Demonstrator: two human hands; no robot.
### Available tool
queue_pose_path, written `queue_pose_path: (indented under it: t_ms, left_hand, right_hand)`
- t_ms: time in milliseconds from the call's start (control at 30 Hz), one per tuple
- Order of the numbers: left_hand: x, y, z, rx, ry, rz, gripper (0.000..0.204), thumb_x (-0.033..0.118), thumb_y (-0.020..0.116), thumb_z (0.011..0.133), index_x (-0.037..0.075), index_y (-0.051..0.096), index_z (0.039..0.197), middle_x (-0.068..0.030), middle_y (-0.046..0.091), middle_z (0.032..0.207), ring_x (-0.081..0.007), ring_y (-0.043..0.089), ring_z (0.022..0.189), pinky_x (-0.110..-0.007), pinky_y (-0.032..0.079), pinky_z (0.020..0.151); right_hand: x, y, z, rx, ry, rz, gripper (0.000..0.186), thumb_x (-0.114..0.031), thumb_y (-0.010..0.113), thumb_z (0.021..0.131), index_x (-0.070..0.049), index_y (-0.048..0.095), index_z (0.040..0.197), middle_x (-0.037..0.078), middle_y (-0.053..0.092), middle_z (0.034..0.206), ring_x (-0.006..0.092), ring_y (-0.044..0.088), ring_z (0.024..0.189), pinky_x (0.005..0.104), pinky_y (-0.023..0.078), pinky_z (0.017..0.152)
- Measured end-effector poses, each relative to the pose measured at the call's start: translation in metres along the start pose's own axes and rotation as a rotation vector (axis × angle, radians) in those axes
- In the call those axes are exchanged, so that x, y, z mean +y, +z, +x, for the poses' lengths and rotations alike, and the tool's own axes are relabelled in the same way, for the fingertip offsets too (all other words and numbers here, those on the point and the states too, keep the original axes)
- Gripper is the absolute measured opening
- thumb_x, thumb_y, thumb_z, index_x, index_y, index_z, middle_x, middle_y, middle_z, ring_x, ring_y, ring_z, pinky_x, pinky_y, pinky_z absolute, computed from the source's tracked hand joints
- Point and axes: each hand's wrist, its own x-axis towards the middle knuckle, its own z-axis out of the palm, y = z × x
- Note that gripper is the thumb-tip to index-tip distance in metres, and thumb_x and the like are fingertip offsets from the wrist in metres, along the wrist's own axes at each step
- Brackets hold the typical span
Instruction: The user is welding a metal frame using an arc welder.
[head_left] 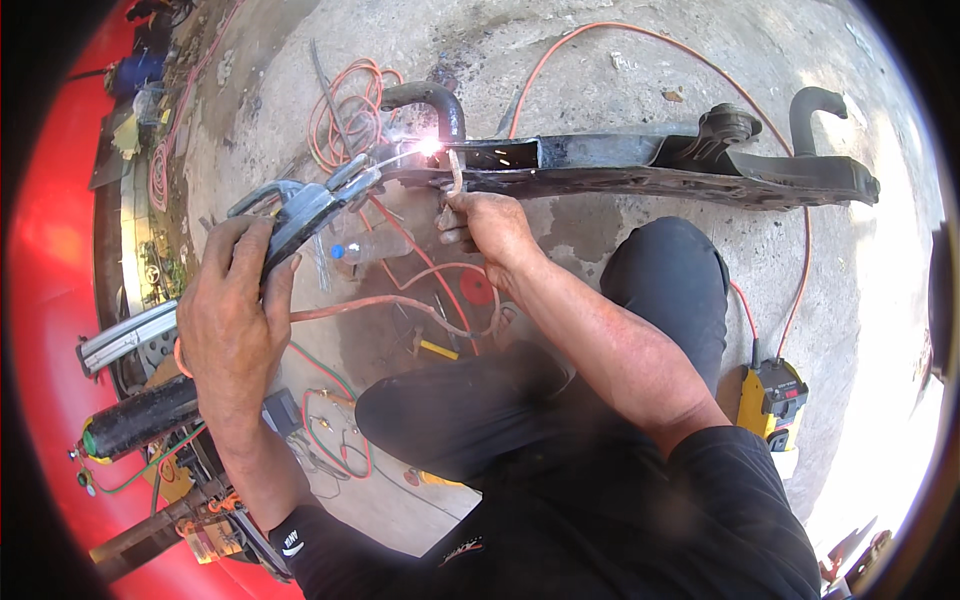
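Observation:
My left hand (235, 300) is closed around a grey tool that looks like a welding electrode holder (310, 212). From its tip a thin rod (390, 160) reaches to a bright welding arc (430, 147), where sparks fly. The arc burns at the left end of a long dark metal beam (640, 180) with bent tubes and a bushing bracket. My right hand (490, 225) is closed on a short, curved tan rod (456, 172), whose upper end meets the beam beside the arc. My right fingertips are partly hidden below the beam.
Orange cable (360, 110) lies coiled on the concrete floor (640, 80) and loops behind the beam. A plastic bottle (370, 246) with a blue cap lies below the arc. Right of my knee stands a yellow-black machine (775, 400). A dark gas cylinder (145, 418) lies at left.

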Motion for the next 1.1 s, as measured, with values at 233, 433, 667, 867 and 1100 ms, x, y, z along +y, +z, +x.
queue_pose_path:
  t_ms: [233,433,667,867,1100]
  left_hand:
    - [0.0004,0.0013,0.0001,0.002,0.004,-0.003,0.035,0.010,0.068,0.086,0.002,0.063,0.120,-0.0160,0.062,0.119,-0.0372,0.064,0.104,-0.042,0.051,0.087]
    - [0.0006,0.0009,0.0021,-0.001,0.009,-0.012,0.035,0.010,0.067,0.086,0.001,0.062,0.120,-0.0165,0.062,0.119,-0.0376,0.063,0.104,-0.042,0.051,0.087]
    - [0.0018,0.0013,0.0030,-0.004,0.007,-0.017,0.035,0.011,0.067,0.087,0.001,0.062,0.120,-0.0167,0.062,0.119,-0.0377,0.063,0.104,-0.042,0.051,0.087]
    - [0.0051,-0.0006,0.0037,-0.008,-0.007,-0.011,0.035,0.011,0.067,0.087,0.002,0.062,0.120,-0.0163,0.062,0.120,-0.0379,0.063,0.104,-0.043,0.051,0.087]
    - [0.0045,-0.0003,0.0047,-0.008,0.006,0.003,0.035,0.012,0.067,0.087,0.003,0.062,0.120,-0.0153,0.062,0.120,-0.0374,0.063,0.104,-0.043,0.051,0.086]
  right_hand:
    - [0.0012,-0.0015,0.0014,-0.016,-0.012,0.002,0.020,-0.019,0.057,0.096,-0.004,0.069,0.099,0.006,0.071,0.080,0.0146,0.064,0.066,0.0303,0.043,0.063]
    - [0.0005,-0.0004,0.0011,-0.006,-0.006,-0.002,0.020,-0.020,0.058,0.096,-0.004,0.069,0.098,0.006,0.070,0.080,0.0150,0.063,0.065,0.0305,0.043,0.063]
    - [-0.0002,-0.0002,0.0000,0.000,-0.009,0.023,0.020,-0.020,0.058,0.096,-0.003,0.069,0.098,0.006,0.070,0.080,0.0149,0.063,0.065,0.0300,0.043,0.062]
    - [-0.0018,-0.0010,-0.0009,-0.016,0.002,0.011,0.020,-0.019,0.058,0.096,-0.003,0.069,0.098,0.007,0.071,0.080,0.0145,0.064,0.064,0.0296,0.043,0.061]
    - [-0.0030,0.0017,-0.0040,-0.001,-0.004,0.059,0.020,-0.019,0.058,0.096,-0.002,0.069,0.099,0.007,0.070,0.079,0.0149,0.064,0.064,0.0297,0.043,0.060]
